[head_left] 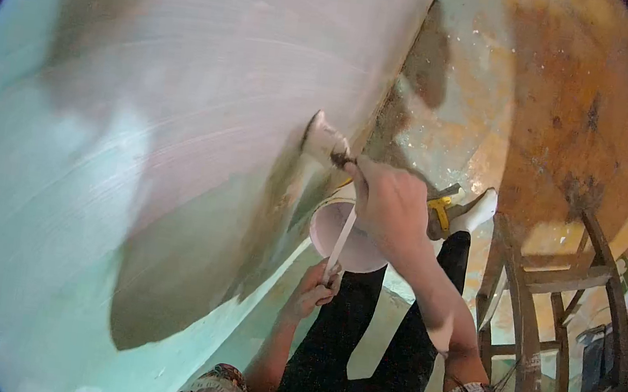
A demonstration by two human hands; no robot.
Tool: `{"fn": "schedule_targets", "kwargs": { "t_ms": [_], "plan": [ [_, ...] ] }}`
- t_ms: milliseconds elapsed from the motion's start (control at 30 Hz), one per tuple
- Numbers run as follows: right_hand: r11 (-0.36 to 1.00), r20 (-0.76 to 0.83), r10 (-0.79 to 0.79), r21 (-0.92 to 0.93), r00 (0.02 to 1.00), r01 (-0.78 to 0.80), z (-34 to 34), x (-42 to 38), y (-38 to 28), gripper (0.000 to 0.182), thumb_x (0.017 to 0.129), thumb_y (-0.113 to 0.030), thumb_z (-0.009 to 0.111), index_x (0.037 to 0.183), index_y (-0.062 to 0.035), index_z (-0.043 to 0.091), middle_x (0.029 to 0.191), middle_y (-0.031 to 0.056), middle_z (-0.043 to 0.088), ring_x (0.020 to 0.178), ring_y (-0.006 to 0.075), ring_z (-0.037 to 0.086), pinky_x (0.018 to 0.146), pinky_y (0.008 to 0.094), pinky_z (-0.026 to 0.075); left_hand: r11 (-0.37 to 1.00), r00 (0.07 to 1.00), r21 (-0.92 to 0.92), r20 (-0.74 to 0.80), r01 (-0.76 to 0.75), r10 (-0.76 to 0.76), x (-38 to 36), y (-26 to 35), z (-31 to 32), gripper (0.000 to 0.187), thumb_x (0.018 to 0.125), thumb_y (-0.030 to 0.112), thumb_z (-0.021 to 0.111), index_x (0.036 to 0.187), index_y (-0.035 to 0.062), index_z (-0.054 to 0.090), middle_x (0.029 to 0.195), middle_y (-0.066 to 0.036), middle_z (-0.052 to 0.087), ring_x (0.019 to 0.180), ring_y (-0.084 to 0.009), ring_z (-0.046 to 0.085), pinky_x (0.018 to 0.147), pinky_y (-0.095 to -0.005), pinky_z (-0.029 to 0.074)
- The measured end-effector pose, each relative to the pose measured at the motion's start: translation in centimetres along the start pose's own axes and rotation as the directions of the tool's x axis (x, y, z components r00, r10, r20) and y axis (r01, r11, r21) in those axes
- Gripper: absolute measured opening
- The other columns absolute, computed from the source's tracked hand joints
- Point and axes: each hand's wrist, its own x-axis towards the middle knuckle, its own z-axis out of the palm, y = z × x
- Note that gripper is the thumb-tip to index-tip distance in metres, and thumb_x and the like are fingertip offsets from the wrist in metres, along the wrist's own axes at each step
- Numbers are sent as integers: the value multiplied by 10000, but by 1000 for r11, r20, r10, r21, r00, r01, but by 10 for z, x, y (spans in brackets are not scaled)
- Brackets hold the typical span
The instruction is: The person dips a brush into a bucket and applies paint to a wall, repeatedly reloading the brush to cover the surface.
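My right hand [391, 205] grips a paintbrush [326, 143] whose white-loaded bristles press against the wall [184, 102], at the edge between fresh white paint and the older pale green coat. My left hand [316, 289] is lower, closed on the handle strap of a small bucket [344, 239] holding pale pink-white paint. The bucket hangs just below my right hand. My legs in black trousers extend down toward the floor.
A wooden ladder or trestle [545, 295] stands to the right on a stained, rust-coloured floor [568, 110]. My foot in a white sock [477, 210] rests near a yellow-and-grey object [442, 208]. Dark containers sit at the far right.
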Motion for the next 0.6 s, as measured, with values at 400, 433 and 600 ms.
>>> {"fn": "schedule_targets", "kwargs": {
  "t_ms": [400,433,600],
  "plan": [
    [866,-66,-445,221,893,448,-139,-65,-167,233,789,-176,663,956,-22,612,690,77,582,504,251,562,408,339,413,999,989,-6,-138,48,-49,-48,-6,9,333,724,46,459,1057,63,444,673,11,377,514,-52,301,430,-192,254],
    [830,-121,-481,258,869,495,-145,-66,-178,236,787,-178,666,956,-21,615,693,71,581,497,245,557,405,331,410,999,987,1,-152,49,-48,-52,-3,11,333,724,46,460,1056,63,444,674,12,377,515,-52,300,430,-192,254],
    [739,-218,-541,338,812,583,-126,-34,-182,237,788,-186,667,963,-30,635,690,78,588,507,237,570,404,328,402,997,975,33,-216,68,-59,-55,0,12,330,724,45,461,1053,62,446,680,13,378,515,-52,298,429,-195,253]
  ]
}}
